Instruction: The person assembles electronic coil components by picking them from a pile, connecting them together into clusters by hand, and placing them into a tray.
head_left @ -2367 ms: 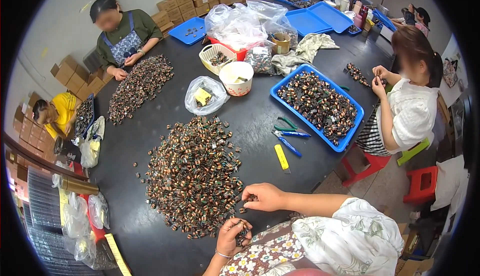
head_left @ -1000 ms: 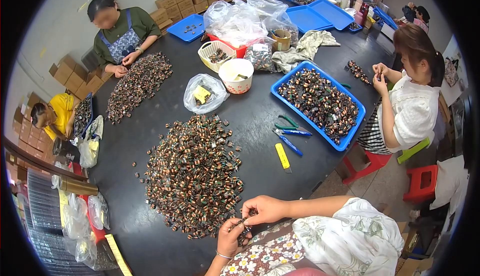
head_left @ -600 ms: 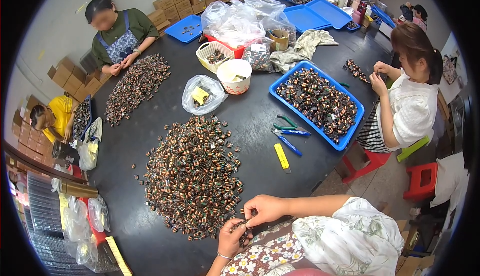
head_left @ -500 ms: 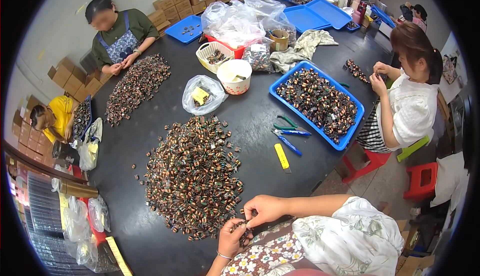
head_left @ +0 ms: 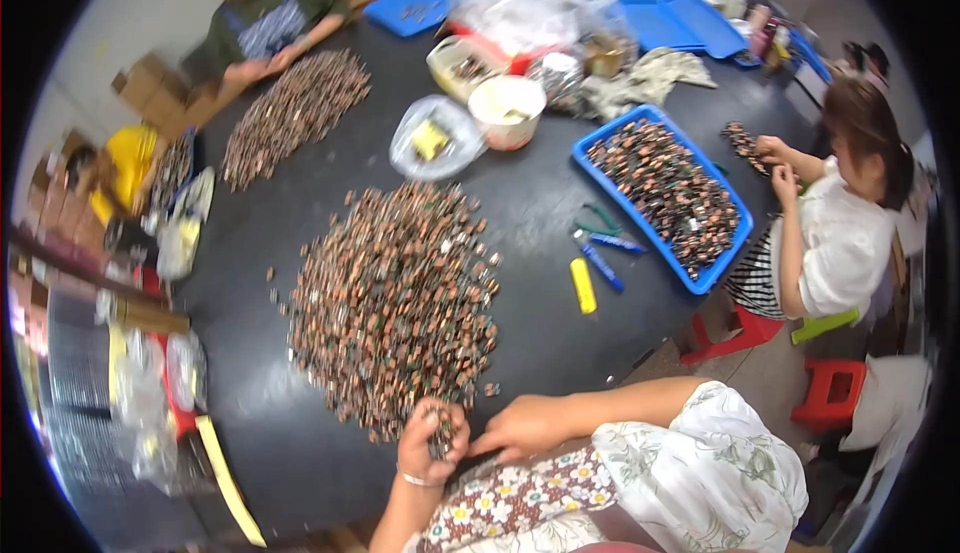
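Note:
At the near edge of a big pile of small copper-wound coils, my left hand is curled around several of the same coils. Dark and coppery bits show between its thumb and fingers. Just to its right, my right hand is low over the table's near edge, its fingertips pointing at the left hand. Blur hides whether those fingertips pinch anything.
Right of the pile lie a yellow-handled cutter, blue-handled pliers and a blue tray full of coils. Beyond are a white tub and a plastic bag. Co-workers sit at left and right.
My left hand has moved left and up to the pile's near edge with its coils. My right hand has come away from those coils. The whole view has shifted and blurred.

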The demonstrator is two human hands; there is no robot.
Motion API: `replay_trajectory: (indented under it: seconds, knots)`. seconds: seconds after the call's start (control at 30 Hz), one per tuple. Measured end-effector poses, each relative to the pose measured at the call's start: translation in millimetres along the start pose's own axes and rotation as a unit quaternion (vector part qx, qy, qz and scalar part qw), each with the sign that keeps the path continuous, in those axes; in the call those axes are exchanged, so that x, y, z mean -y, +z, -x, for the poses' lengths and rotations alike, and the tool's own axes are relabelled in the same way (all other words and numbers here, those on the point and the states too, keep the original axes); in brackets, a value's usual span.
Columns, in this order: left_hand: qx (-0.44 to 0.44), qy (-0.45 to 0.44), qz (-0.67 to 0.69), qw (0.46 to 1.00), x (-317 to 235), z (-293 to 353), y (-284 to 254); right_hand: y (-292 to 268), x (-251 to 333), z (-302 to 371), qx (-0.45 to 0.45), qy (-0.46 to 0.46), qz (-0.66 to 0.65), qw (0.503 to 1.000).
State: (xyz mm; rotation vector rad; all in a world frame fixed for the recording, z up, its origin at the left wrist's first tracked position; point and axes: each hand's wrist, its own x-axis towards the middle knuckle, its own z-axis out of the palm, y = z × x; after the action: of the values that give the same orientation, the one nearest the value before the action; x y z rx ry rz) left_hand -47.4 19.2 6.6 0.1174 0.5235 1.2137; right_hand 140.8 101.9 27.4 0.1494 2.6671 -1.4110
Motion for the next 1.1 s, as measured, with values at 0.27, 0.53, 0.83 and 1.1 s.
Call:
replay_trajectory:
  seconds: [0.27, 0.53, 0.83, 1.1]
  knots:
    - [0.012, 0.027, 0.109, 0.994, -23.4, 3.7, -3.1, 9.6, -2.0, -44.1, 0.040, -0.017, 0.074, 0.996]
    - [0.001, 0.032, 0.092, 0.995, -15.5, 9.6, -4.0, 0.1, -20.0, -12.7, -0.057, 0.051, -0.075, 0.994]
    - [0.064, -0.113, 0.020, 0.991, 21.2, -2.5, 3.6, -11.0, -33.2, 27.4, -0.162, 0.071, -0.707, 0.685]
    - [0.010, -0.129, 0.007, 0.992, 28.0, -7.5, 5.1, -18.0, -6.0, 18.2, -0.229, 0.088, -0.448, 0.860]
